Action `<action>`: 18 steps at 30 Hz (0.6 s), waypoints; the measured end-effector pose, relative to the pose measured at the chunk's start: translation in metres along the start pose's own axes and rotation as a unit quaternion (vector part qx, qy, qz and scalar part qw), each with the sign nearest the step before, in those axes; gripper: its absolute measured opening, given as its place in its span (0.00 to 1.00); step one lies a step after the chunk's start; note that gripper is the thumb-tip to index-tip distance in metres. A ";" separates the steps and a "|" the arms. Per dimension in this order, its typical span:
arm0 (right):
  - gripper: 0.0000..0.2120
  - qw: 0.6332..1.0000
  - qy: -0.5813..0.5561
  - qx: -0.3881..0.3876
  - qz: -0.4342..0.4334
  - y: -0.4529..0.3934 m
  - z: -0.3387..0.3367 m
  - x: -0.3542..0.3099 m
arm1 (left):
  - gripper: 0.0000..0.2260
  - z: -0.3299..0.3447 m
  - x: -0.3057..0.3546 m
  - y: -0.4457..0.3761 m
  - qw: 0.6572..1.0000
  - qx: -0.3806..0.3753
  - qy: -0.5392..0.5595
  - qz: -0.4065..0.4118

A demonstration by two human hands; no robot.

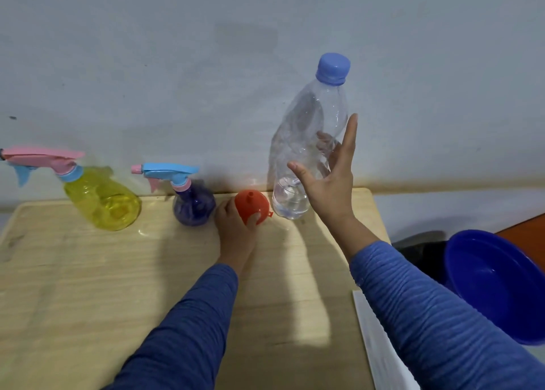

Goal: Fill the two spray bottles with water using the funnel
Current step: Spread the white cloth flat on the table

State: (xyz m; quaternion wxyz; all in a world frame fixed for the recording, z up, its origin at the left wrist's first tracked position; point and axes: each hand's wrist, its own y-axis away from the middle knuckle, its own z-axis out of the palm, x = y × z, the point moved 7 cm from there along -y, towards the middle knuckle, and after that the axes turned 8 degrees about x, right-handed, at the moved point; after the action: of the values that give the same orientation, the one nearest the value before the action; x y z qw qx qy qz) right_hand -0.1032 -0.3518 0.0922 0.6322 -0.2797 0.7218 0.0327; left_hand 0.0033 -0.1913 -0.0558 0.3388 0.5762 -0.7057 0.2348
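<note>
A clear water bottle [306, 141] with a blue cap [333, 68] stands upright at the back of the wooden table [88, 286], close to the wall [206, 50]; it holds only a little water at the bottom. Everything else is placed from this bottle. The right hand [330, 180] is spread open just in front of it, fingers apart, thumb across the lower body; whether the palm touches the plastic I cannot tell, and the hand is not closed round it. Just left of the bottle's base sits the orange funnel [252, 206], upside down with its spout up; the left hand [236, 227] grasps it, thumb pressed on the rim. Further left, just past that hand, stands the purple sprayer [194, 205] with a blue trigger head still on; well to the left again the yellow sprayer [101, 197] with a pink head, also on. Both nozzles point left. Well to the right of the bottle and nearer the camera, off the table, a blue basin [495, 289] shows; both sleeves are blue.
</note>
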 end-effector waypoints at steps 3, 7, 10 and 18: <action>0.53 1.000 -0.004 -0.007 0.016 0.004 0.001 0.004 | 0.29 -0.002 0.000 -0.003 1.000 -0.005 -0.030 0.000; 0.58 0.997 0.023 -0.059 0.049 0.011 0.004 0.015 | 0.31 -0.006 0.002 -0.004 0.998 -0.035 -0.050 0.009; 0.61 0.990 0.062 -0.100 0.082 0.025 -0.001 0.027 | 0.38 -0.009 0.003 -0.001 0.994 -0.084 -0.075 0.011; 0.30 0.886 0.390 -0.215 0.130 0.065 -0.018 0.044 | 0.32 -0.038 0.021 0.013 0.953 -0.141 -0.221 0.152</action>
State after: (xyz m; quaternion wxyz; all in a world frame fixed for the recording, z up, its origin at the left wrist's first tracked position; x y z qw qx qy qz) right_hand -0.1497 -0.3202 0.0352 0.2140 -0.3026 0.9154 0.1574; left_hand -0.0031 -0.1746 -0.0142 0.2125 0.4456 -0.8683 0.0480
